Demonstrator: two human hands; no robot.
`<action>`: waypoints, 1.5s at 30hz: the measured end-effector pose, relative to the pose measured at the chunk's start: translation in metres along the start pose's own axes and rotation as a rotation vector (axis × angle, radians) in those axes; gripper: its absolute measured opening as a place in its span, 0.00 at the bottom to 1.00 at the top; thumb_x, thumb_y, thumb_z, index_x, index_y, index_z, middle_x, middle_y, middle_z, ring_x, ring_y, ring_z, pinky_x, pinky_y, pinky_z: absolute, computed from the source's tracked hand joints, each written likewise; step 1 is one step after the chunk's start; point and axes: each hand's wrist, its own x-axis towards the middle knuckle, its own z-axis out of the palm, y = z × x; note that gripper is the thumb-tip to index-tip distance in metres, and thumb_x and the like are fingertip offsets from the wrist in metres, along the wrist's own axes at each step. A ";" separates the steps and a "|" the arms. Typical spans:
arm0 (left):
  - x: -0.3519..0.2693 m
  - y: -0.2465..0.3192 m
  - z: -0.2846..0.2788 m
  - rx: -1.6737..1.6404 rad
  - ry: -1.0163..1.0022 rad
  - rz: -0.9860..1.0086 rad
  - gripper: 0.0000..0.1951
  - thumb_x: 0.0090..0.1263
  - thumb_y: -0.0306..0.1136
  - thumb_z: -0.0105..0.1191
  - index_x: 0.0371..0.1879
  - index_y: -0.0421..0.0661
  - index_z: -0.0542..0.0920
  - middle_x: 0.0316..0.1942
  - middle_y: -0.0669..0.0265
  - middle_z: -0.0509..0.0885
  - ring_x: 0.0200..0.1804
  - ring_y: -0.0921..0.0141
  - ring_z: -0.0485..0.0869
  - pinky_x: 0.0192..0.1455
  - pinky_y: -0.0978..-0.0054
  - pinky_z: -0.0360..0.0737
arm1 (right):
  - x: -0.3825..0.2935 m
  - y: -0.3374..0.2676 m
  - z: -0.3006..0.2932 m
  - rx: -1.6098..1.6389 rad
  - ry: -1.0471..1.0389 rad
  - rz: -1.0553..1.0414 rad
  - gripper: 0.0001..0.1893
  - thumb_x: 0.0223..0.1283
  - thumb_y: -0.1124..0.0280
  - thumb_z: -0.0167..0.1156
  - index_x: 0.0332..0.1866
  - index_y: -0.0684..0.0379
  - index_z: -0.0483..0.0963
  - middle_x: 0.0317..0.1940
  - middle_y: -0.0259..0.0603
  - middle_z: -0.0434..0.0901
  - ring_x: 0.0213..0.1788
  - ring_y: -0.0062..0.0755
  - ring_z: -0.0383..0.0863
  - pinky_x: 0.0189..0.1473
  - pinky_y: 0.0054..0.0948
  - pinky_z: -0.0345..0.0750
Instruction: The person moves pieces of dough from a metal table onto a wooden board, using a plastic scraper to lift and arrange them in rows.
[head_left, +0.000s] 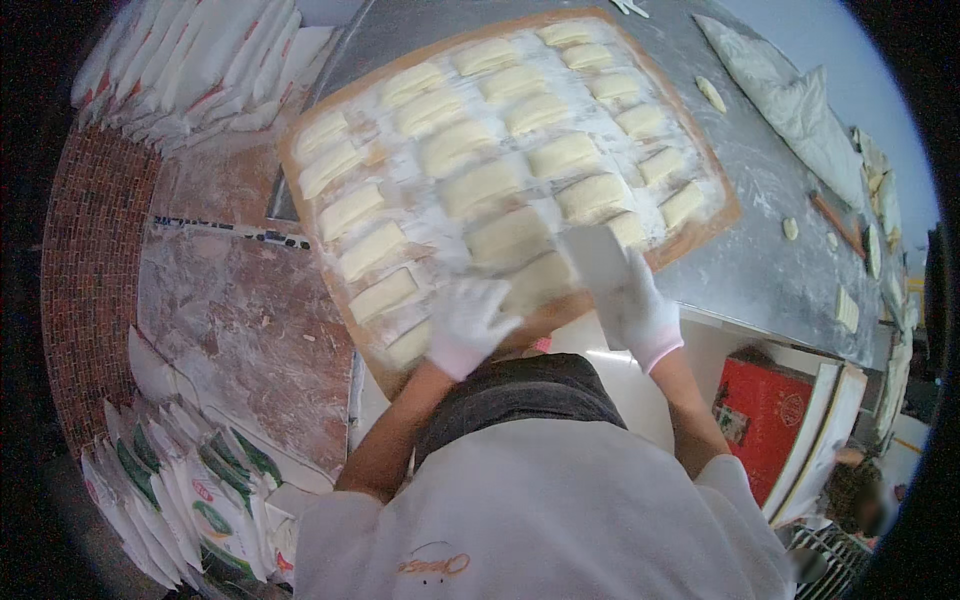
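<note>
A floured wooden board (660, 251) carries rows of pale rectangular dough pieces (596, 196). My right hand (649, 311), in a white glove, grips a flat metal dough scraper (600, 277) near the board's front edge, just right of the closest dough. My left hand (472, 315), gloved too and blurred, is over the near part of the board between two dough pieces, its fingers apart. Whether its fingertips touch the dough cannot be told. A piece of dough (409, 345) lies partly behind the left hand.
The board rests on a grey metal worktable (757, 277). On its right are a rolling pin (836, 221), small dough pieces (790, 229) and a whitish cloth or bag (795, 112). Stacked sacks (195, 60) stand far left, more sacks (187, 495) lower left. A red box (765, 420) is below the table.
</note>
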 end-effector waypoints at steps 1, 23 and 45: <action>0.007 0.012 0.012 0.032 0.021 0.012 0.24 0.48 0.40 0.60 0.44 0.43 0.74 0.41 0.59 0.77 0.44 0.59 0.74 0.47 0.63 0.69 | -0.002 0.006 0.008 -0.021 -0.030 -0.023 0.31 0.53 0.68 0.54 0.64 0.52 0.54 0.31 0.55 0.77 0.32 0.55 0.78 0.32 0.41 0.74; 0.047 -0.029 0.004 0.230 -0.021 -0.292 0.30 0.50 0.44 0.58 0.54 0.47 0.69 0.48 0.58 0.75 0.49 0.58 0.72 0.53 0.61 0.67 | 0.064 -0.019 0.010 -0.043 -0.158 -0.277 0.38 0.50 0.67 0.51 0.67 0.58 0.42 0.23 0.56 0.77 0.28 0.54 0.78 0.32 0.44 0.74; 0.108 -0.084 -0.011 0.280 -0.175 -0.218 0.30 0.50 0.46 0.59 0.54 0.48 0.69 0.46 0.61 0.76 0.48 0.60 0.73 0.51 0.63 0.69 | 0.109 -0.055 0.029 -0.091 -0.129 -0.265 0.36 0.51 0.70 0.50 0.66 0.57 0.42 0.23 0.59 0.76 0.28 0.56 0.77 0.30 0.48 0.72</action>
